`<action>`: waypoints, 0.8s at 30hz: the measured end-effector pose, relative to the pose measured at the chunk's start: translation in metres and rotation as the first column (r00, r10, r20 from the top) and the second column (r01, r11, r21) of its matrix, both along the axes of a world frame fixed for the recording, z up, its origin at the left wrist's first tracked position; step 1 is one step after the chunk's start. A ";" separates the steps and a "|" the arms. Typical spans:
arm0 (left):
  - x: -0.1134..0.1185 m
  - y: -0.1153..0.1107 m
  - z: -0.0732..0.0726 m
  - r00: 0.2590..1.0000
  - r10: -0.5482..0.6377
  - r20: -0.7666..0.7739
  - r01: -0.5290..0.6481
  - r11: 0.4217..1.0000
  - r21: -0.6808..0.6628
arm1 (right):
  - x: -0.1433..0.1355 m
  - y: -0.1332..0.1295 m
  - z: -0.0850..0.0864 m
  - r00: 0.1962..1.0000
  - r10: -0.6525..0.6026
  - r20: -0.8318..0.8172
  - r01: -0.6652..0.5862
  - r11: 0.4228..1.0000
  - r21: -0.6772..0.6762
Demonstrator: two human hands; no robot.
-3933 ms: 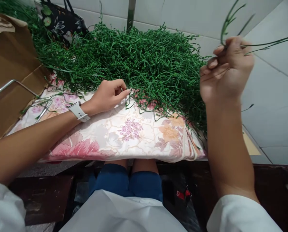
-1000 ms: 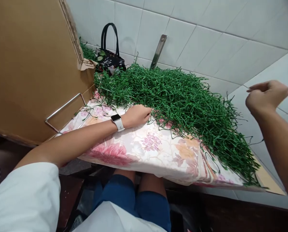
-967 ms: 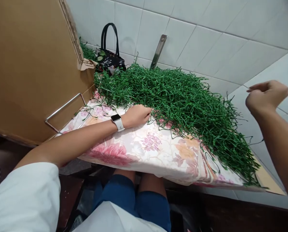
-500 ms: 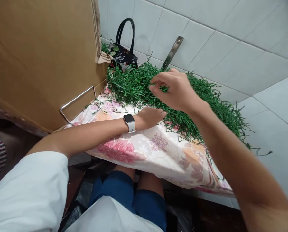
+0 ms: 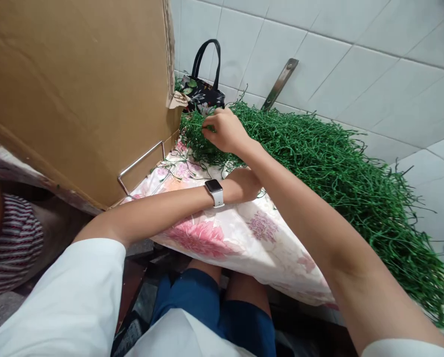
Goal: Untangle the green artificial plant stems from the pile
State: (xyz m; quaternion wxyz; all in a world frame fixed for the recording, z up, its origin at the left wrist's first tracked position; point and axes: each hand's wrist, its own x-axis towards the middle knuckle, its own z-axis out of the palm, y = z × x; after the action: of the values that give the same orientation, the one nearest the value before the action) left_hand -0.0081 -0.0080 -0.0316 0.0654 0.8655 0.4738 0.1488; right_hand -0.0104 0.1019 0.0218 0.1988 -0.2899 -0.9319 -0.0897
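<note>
A long heap of thin, wiry green stems (image 5: 303,153) lies on a table with a floral cloth (image 5: 222,233). At the heap's left end is my right hand (image 5: 225,131), its fingers curled into a pinch on some of the stems. My left hand (image 5: 242,186) rests low over the cloth at the heap's near edge, a white-strapped watch (image 5: 214,187) on its wrist. My right forearm crosses just beyond that hand. The left fingers are turned away and hidden, so I cannot see what they hold.
A tall cardboard sheet (image 5: 80,99) stands on the left, with a bent metal wire frame (image 5: 142,161) at its foot. Behind the heap are a black floral handbag (image 5: 205,94) and a metal bracket (image 5: 280,84) on the tiled wall. Another person's striped clothing (image 5: 13,243) shows at far left.
My right hand has moved left and lower, from above the middle of the heap to its left end. My left hand stays near the same spot on the cloth. The view has shifted somewhat.
</note>
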 end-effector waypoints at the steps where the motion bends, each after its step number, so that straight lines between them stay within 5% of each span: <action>1: -0.001 0.000 0.001 1.000 -0.020 -0.024 0.020 1.000 -0.007 | 0.004 0.005 0.002 0.999 0.007 -0.037 -0.007 1.000 -0.004; 8: -0.004 0.002 -0.002 1.000 -0.003 -0.028 0.006 0.996 0.090 | 0.037 0.035 0.015 0.953 -0.075 -0.294 0.102 0.992 0.078; 11: -0.005 0.003 -0.002 0.998 -0.002 -0.057 0.007 0.996 0.090 | 0.048 0.028 0.028 0.923 -0.146 -0.356 0.204 0.970 0.130; 17: -0.009 0.003 0.005 0.998 0.039 -0.044 -0.033 0.993 0.117 | 0.067 0.000 0.067 0.758 -0.403 -0.512 0.474 0.880 0.009; 20: -0.010 0.004 0.009 0.998 0.060 -0.017 -0.058 0.992 0.116 | 0.087 0.002 0.080 0.768 -0.359 -0.531 0.422 0.906 -0.002; 24: -0.011 0.006 0.009 0.997 0.076 -0.010 -0.074 0.991 0.112 | 0.122 0.011 0.086 0.876 -0.133 -0.464 0.175 0.983 0.050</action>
State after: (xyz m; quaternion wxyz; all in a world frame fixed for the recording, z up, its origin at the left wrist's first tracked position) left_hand -0.0186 -0.0017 -0.0223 0.0078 0.8505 0.4973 0.1713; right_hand 0.1118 0.1124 0.1078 0.4182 -0.3668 -0.8275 -0.0764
